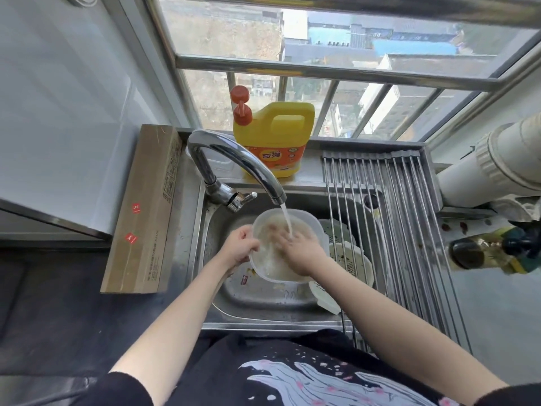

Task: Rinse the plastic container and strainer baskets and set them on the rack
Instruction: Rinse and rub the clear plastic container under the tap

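Note:
A clear plastic container (270, 268) is held over the sink under running water from the faucet (234, 159). My left hand (240, 247) grips its left rim. My right hand (301, 250) lies flat inside it with fingers spread, under the stream. Two white strainer baskets (351, 259) lie in the sink to the right, partly under the rack and partly hidden by my right arm. The metal roll-up rack (395, 218) spans the sink's right side and holds nothing.
A yellow detergent jug (275, 139) stands on the ledge behind the sink (263, 300). A long cardboard box (146, 209) lies on the counter at the left. A dark bottle (494, 250) and a white pipe (497, 165) are at the right.

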Available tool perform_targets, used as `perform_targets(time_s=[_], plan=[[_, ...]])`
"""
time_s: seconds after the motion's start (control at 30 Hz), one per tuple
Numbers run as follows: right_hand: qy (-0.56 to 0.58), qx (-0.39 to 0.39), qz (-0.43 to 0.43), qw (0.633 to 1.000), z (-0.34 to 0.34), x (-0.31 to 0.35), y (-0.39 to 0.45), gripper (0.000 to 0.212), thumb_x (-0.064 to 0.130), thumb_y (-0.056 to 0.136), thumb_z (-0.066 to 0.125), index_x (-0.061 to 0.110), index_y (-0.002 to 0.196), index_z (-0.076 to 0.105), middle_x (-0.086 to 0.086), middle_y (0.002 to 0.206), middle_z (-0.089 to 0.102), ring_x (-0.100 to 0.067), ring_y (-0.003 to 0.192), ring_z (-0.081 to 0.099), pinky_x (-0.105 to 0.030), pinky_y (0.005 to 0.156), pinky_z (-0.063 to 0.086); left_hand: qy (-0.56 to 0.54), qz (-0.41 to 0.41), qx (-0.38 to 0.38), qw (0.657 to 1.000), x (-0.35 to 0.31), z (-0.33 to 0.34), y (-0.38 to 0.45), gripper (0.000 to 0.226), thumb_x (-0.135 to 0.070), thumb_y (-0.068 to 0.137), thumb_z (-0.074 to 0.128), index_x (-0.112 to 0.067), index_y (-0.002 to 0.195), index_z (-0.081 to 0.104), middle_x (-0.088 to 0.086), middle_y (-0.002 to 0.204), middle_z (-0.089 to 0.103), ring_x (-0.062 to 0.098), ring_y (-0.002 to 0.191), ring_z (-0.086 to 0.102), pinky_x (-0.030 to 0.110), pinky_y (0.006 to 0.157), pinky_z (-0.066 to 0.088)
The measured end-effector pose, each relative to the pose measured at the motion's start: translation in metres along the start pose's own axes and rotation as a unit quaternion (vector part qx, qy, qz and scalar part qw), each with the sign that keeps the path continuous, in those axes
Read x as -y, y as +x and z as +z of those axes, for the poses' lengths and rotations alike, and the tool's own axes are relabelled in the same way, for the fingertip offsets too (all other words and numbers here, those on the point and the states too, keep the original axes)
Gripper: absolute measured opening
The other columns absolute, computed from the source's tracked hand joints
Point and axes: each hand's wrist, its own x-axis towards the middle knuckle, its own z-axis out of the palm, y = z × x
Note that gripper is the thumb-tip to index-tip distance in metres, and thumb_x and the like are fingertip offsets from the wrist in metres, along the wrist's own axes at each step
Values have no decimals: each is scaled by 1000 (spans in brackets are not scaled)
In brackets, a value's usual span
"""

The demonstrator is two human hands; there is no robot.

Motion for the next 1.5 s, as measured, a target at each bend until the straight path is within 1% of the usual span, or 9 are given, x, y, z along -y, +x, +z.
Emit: perform_targets(time_s=[0.4, 0.57, 0.7, 0.8, 0.87, 1.03, 1.17, 1.33, 1.5], plan=[[-66, 20, -62, 996, -10, 1, 6, 55, 24, 99, 41, 15, 150, 22, -13, 155, 28, -33, 144, 17, -45, 113, 22, 15, 1, -15, 1000, 7, -11, 4, 29, 17, 74, 43, -11, 76, 52, 1, 60, 39, 7, 40, 34, 11, 35, 25], [-69, 96, -114, 986, -7, 8, 4, 62, 32, 101, 34, 15, 154, 7, -6, 161, 3, -24, 148, -3, -46, 117, -1, -11, 3, -9, 1000, 9, -11, 6, 26, 14, 73, 47, -9, 84, 55, 4, 60, 42, 12, 43, 36, 15, 39, 27], [-32, 31, -11, 999, -13, 2, 13, 61, 17, 100, 34, 14, 154, 6, -9, 160, 13, -27, 146, 15, -46, 117, 11, -41, -10, -15, 999, 7, -9, 9, 24, 9, 66, 52, -11, 79, 50, 4, 61, 39, 13, 46, 34, 18, 39, 25], [20, 103, -69, 992, -12, 15, 8, 62, 18, 100, 31, 11, 154, 1, -13, 159, 18, -28, 143, 23, -44, 113, 19, -43, -13, -14, 999, 9, -8, 12, 25, 4, 61, 53, -14, 76, 46, 5, 63, 35, 13, 46, 31, 18, 41, 22], [-19, 52, -55, 997, -20, -4, 13, 62, 18, 97, 38, 24, 154, 14, -9, 156, 26, -29, 134, 38, -37, 104, 33, -47, -16, -14, 999, 12, -8, 12, 28, 11, 68, 49, -15, 74, 41, 3, 60, 32, 12, 42, 26, 17, 40, 19], [-58, 160, -44, 984, -11, 8, 7, 61, 34, 102, 28, 14, 154, 3, -9, 161, -2, -29, 148, -3, -54, 116, -3, -63, -20, -12, 998, 8, -3, 11, 28, 17, 73, 45, -11, 79, 47, 1, 57, 36, 9, 38, 28, 15, 36, 21], [-90, 37, -27, 995, -27, -16, 13, 62, 20, 98, 41, 26, 153, 14, -3, 160, 15, -26, 146, 14, -45, 119, 11, -76, -18, -18, 997, 10, -4, 8, 27, 18, 75, 44, -9, 80, 50, 2, 58, 40, 6, 34, 29, 14, 32, 22], [52, 112, -68, 990, -19, 2, 6, 59, 17, 99, 40, 20, 153, 16, -4, 159, 17, -25, 143, 24, -38, 117, 21, -96, -25, -18, 995, 11, -2, 13, 29, 15, 74, 45, -13, 76, 51, -1, 49, 38, 8, 34, 24, 17, 36, 17], [28, 26, -19, 999, -31, -1, 5, 49, 16, 101, 32, 15, 150, 25, -9, 145, 43, -29, 123, 49, -33, 96, 39, -108, -22, -24, 994, 12, 2, 15, 30, 16, 73, 45, -14, 71, 49, 0, 54, 40, 12, 43, 24, 20, 38, 16]])
